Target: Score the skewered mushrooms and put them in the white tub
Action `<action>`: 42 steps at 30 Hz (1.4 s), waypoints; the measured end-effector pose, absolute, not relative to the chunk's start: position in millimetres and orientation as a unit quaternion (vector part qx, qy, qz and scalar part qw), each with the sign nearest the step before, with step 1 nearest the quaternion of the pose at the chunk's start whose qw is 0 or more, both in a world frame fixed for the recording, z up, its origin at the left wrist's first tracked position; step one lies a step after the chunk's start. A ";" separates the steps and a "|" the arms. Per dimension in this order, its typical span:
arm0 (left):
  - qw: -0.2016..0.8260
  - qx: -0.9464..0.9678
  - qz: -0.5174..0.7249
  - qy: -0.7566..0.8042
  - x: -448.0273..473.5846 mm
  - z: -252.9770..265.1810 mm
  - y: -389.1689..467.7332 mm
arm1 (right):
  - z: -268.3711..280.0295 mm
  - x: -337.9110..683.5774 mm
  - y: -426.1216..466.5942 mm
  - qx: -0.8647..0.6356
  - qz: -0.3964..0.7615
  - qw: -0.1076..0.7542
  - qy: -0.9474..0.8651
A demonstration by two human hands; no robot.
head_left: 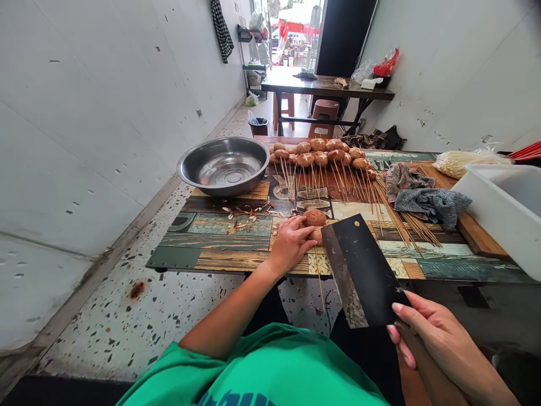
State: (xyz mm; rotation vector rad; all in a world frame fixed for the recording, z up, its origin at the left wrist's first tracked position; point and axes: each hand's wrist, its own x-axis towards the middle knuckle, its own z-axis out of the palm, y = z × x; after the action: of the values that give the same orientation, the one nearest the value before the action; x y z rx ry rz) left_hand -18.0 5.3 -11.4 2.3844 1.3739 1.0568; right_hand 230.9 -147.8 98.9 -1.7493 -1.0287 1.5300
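My left hand (289,245) curls its fingers over mushrooms near the table's front edge, steadying them against the tabletop. One brown mushroom cap (315,217) shows behind the fingertips; another lies partly under them, beside the blade. From below them a thin wooden skewer (320,282) juts past the table edge. My right hand (431,332) grips the handle of a broad black cleaver (367,270), its blade tilted next to the mushrooms; whether it touches them I cannot tell. Farther back lies a pile of skewered mushrooms (318,145), several with pale crosses cut in their caps.
A steel basin (190,169) stands at the table's left. Mushroom trimmings (249,217) lie scattered in front of it. Rightward are bare skewers (408,223), a grey cloth (433,204), a wooden board (477,234) and a white plastic tub (490,208). A second table (291,84) stands behind.
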 end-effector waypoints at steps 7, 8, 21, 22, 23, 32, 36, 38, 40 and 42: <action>0.089 0.800 0.382 0.453 -18.1 -14.0 6.1 | 97.1 228.6 -151.4 -0.675 0.559 0.290 -0.385; 0.088 0.801 0.383 0.452 -18.2 -14.3 6.3 | 96.4 228.6 -151.5 -0.674 0.559 0.289 -0.387; 0.083 0.806 0.378 0.449 -19.4 -11.3 5.9 | 81.8 241.8 -125.3 -0.652 0.588 0.256 -0.404; 0.083 0.806 0.378 0.449 -19.0 -11.4 5.6 | 82.0 243.1 -127.7 -0.650 0.589 0.257 -0.405; 0.082 0.806 0.378 0.449 -18.6 -11.5 5.3 | 83.1 243.9 -131.1 -0.650 0.586 0.259 -0.409; 0.085 0.810 0.371 0.446 -18.7 -10.3 6.5 | 94.7 233.8 -140.8 -0.649 0.576 0.279 -0.411; 0.093 0.804 0.373 0.453 -17.9 -9.9 6.5 | 93.6 232.3 -138.5 -0.651 0.571 0.276 -0.417; 0.093 0.803 0.373 0.456 -16.6 -10.2 5.5 | 95.9 232.5 -143.8 -0.669 0.526 0.277 -0.446; 0.090 0.803 0.373 0.455 -15.0 -10.8 4.0 | 99.0 232.2 -151.1 -0.679 0.439 0.263 -0.527; 0.083 0.806 0.374 0.452 -13.7 -11.6 2.8 | 101.1 229.9 -158.0 -0.656 0.299 0.251 -0.645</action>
State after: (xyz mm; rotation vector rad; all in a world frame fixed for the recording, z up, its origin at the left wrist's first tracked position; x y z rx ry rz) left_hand -13.7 2.8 -11.6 2.4060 1.3493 1.1175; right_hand 229.9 -158.0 101.1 -1.7856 -1.7561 0.8143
